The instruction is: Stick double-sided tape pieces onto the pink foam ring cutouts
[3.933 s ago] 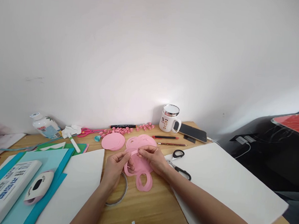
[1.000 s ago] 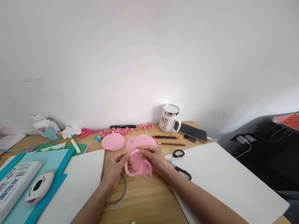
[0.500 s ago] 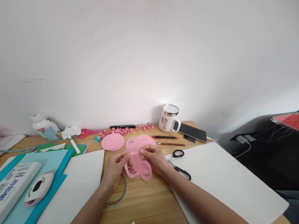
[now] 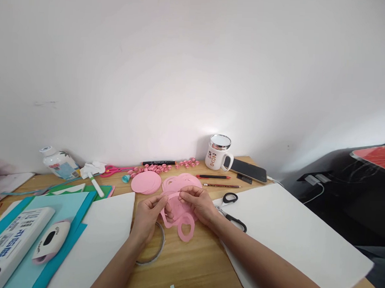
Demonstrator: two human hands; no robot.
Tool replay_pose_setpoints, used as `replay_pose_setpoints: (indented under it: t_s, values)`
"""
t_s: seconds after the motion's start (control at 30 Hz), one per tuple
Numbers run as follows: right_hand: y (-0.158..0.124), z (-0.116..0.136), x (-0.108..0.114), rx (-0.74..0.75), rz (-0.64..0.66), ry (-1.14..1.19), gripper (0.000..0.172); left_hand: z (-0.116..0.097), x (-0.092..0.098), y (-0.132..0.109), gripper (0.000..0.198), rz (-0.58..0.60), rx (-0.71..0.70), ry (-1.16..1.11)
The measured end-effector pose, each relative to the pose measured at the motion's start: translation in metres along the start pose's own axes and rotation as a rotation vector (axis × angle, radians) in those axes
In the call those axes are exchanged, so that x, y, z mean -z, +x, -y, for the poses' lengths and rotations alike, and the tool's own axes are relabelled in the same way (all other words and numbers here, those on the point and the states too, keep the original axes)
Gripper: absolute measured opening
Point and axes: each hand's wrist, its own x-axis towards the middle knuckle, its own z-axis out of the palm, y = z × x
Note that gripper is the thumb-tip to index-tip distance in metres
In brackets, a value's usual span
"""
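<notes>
Pinched between the fingertips of both hands is a thin pink paper piece cut into rings (image 4: pixel 186 229), its looped end hanging toward the desk. My left hand (image 4: pixel 149 212) grips its left side and my right hand (image 4: pixel 198 201) its right side, the fingertips close together. Behind them lie more pink ring cut-outs (image 4: pixel 186 182). A stack of pink paper circles (image 4: pixel 146 182) is just to their left. A grey ring (image 4: pixel 163 242) lies beside my left wrist. Black-handled scissors (image 4: pixel 230 198) rest right of my right hand, partly hidden by the forearm.
Small pink curls (image 4: pixel 152 168), a black marker (image 4: pixel 158 163), a white mug (image 4: pixel 218 153), a phone (image 4: pixel 248 170), a pen and a pencil line the back. White sheets (image 4: pixel 291 232) flank my arms. Teal paper (image 4: pixel 76 228), a white box and a bottle (image 4: pixel 60 164) stand left.
The hanging pink ring has swung lower and slightly left, now standing out as an open loop. Both hands keep nearly the same pose and grip.
</notes>
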Motion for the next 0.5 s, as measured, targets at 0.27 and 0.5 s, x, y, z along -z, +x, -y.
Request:
replay_pose_setpoints:
  t_s: [0.27, 0.5]
  values:
    - [-0.0003, 0.002, -0.0031, 0.033, -0.038, -0.027, 0.018, -0.0007, -0.0022, -0.0001, 0.022, -0.005, 0.026, -0.017]
    - [0.0008, 0.0012, -0.0015, -0.002, -0.019, 0.018, 0.021, 0.0013, -0.0009, 0.0005, 0.028, -0.02, 0.024, -0.011]
